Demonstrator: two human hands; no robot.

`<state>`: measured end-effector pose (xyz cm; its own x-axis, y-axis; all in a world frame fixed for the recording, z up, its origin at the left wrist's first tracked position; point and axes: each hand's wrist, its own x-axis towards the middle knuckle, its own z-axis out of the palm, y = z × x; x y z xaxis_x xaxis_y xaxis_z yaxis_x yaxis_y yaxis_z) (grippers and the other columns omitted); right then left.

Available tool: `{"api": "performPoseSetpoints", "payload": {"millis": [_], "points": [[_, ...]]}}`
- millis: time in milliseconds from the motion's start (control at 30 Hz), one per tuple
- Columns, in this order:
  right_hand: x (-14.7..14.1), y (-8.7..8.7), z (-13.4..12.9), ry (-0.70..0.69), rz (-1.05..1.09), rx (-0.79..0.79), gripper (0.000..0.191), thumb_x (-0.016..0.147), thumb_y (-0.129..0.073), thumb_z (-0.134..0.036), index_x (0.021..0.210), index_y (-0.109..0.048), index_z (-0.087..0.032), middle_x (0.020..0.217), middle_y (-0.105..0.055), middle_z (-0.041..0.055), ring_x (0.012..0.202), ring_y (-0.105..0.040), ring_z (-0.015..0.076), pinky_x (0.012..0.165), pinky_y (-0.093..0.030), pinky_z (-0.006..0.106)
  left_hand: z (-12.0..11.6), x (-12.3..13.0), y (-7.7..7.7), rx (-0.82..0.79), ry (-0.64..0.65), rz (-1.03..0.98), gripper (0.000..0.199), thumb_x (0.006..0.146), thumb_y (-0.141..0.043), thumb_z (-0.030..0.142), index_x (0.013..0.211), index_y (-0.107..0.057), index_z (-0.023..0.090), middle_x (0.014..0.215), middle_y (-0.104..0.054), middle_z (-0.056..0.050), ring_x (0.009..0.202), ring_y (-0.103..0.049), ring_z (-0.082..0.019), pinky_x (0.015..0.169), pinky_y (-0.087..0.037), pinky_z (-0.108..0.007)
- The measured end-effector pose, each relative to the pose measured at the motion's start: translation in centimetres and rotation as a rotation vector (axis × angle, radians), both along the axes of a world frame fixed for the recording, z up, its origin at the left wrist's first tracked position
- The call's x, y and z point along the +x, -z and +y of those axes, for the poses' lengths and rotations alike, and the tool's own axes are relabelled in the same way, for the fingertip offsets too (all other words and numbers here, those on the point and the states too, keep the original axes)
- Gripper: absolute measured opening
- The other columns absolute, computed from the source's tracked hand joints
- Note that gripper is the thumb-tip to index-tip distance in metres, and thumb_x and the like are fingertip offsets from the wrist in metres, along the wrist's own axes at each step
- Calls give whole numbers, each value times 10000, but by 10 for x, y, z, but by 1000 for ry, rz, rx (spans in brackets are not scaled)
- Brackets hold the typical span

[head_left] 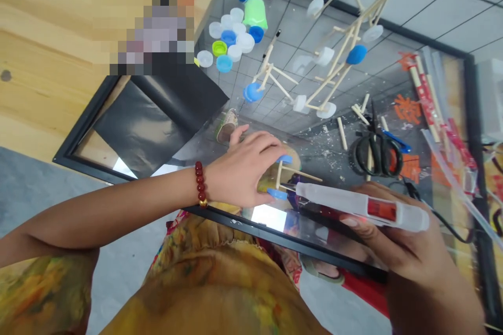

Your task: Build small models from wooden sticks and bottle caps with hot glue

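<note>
My left hand is closed on a small axle piece at the near edge of the glass table. That piece has two blue bottle caps as wheels, joined by a short wooden stick. Another thin stick runs out from it to the right. In my right hand is a white hot glue gun, its nozzle at the axle stick beside the lower cap. Whether the nozzle touches the stick, I cannot tell.
Stick models with cap wheels stand at the back, beside loose bottle caps. Black scissors and glue sticks lie right. Black sheets lie left. A cord trails near my right hand.
</note>
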<state>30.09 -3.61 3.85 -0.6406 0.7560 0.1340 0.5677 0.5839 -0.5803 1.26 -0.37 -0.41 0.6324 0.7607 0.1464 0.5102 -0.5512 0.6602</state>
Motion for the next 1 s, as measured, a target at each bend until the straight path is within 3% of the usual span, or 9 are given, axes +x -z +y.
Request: {"api": "performPoseSetpoints", "payload": {"millis": [767,1000], "points": [[0,-3,1,-31,-37,59,46,905,-595,-198,886,-561,-224,754,-597,11,607,-543,149,568,-439,299,-1,-1,1,28,17,-11,651,705,-796,407,1278,-556,212,1316,-582,-128,1314,-487,-343,1203,-125,-614],[1,1,-2,66,-25,87,58,918,-596,-224,875,-558,-234,772,-605,11,618,-547,158,600,-440,313,-2,-2,-1,22,12,-2,638,715,-782,412,1280,-554,225,1327,-581,-130,1320,-486,-341,1198,-119,-613]]}}
